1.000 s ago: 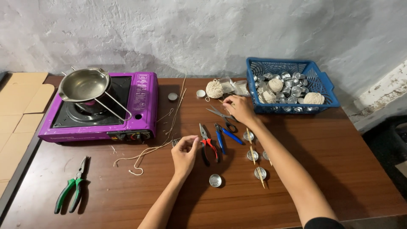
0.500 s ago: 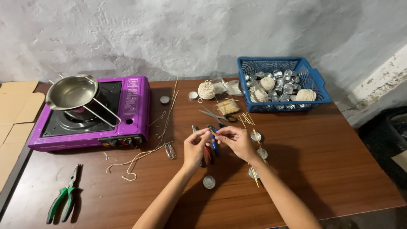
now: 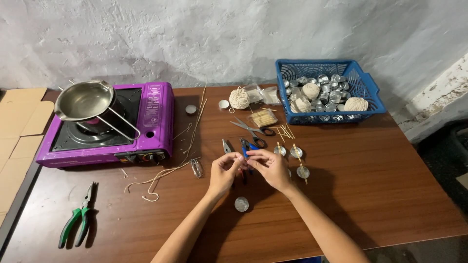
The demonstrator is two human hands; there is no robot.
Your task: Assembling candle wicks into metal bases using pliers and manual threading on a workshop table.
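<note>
My left hand [image 3: 224, 171] and my right hand [image 3: 271, 168] meet at mid-table, fingertips pinched together on a small thin piece that is too small to identify. Under the hands lie pliers with blue and red handles [image 3: 245, 145], partly hidden. A small round metal cup [image 3: 241, 203] sits just in front of my wrists. More metal cups with wooden sticks laid across them [image 3: 296, 152] stand right of my right hand. Scissors [image 3: 251, 128] lie just beyond the hands.
A purple portable stove [image 3: 148, 122] carries a steel pot [image 3: 84, 100] at the left. Loose string [image 3: 161, 178] trails before it, and green pliers [image 3: 78, 221] lie near the front left. A blue basket [image 3: 363, 95] of cups and twine stands back right, with a twine ball [image 3: 239, 98] and a stick bundle [image 3: 263, 117] near it.
My right hand came back from the far middle of the table and joined my left hand. The two now pinch a small piece together. The view shifted slightly.
</note>
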